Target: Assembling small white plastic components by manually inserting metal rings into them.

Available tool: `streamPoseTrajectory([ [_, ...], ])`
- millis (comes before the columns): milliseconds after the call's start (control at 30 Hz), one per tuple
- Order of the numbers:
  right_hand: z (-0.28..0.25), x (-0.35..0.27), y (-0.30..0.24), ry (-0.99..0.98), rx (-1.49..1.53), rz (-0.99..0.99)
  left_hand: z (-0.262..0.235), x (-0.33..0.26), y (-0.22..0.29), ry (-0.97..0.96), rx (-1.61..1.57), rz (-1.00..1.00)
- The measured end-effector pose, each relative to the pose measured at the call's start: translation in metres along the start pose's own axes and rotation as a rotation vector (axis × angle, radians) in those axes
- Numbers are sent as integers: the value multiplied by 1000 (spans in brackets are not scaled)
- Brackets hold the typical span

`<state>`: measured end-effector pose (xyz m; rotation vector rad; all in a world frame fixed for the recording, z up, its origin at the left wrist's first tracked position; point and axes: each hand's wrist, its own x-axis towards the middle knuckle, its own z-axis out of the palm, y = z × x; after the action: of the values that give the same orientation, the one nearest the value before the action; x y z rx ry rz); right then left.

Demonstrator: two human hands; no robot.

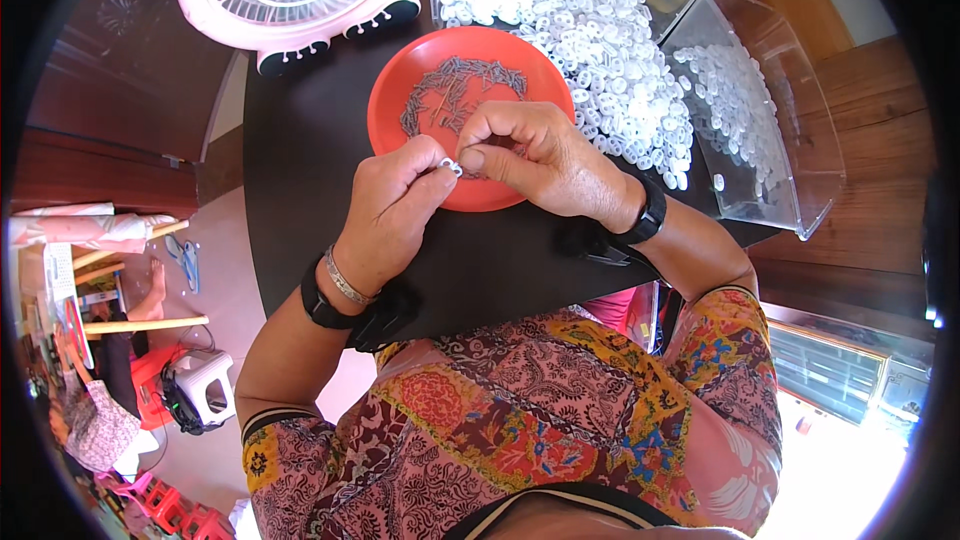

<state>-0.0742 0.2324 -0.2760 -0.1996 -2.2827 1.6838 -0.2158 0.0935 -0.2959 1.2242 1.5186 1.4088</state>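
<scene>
Over the near side of a red plastic plate (386, 100), my two hands meet at their fingertips. Between the thumb and finger of my left hand (392, 202) is a small white plastic piece with holes (453, 168). My right hand (552, 162) is closed in a pinch right beside that piece; whatever its fingertips hold is hidden or too small to name. Lying in the plate are many small grey screw-like pins (478, 70), mostly along its far side. A large heap of similar white pieces (575, 25) spreads behind and to the right of the plate.
A pink fan (300, 5) stands at the far left of the dark table (300, 170). On the right, a clear plastic bin (800, 180) lies tipped with more white pieces inside. Beyond the table's left edge, a white stool (205, 385) and another person's leg (152, 295) show.
</scene>
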Motion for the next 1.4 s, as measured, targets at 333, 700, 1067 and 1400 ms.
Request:
streamPoseTrajectory([
  [333, -20, -1, -10, 24, -359, -197, 11, 15, 14, -38, 121, 59],
  [700, -33, -11, -12, -33, -339, -232, 25, 13, 23, -38, 222, 80],
  [1067, -136, -7, 23, 404, -1263, -184, 33, 22, 13, 77, 223, 132],
  [1400, -144, -5, 32, 265, -1392, 54, 24, 23, 19, 188, 97, -15],
])
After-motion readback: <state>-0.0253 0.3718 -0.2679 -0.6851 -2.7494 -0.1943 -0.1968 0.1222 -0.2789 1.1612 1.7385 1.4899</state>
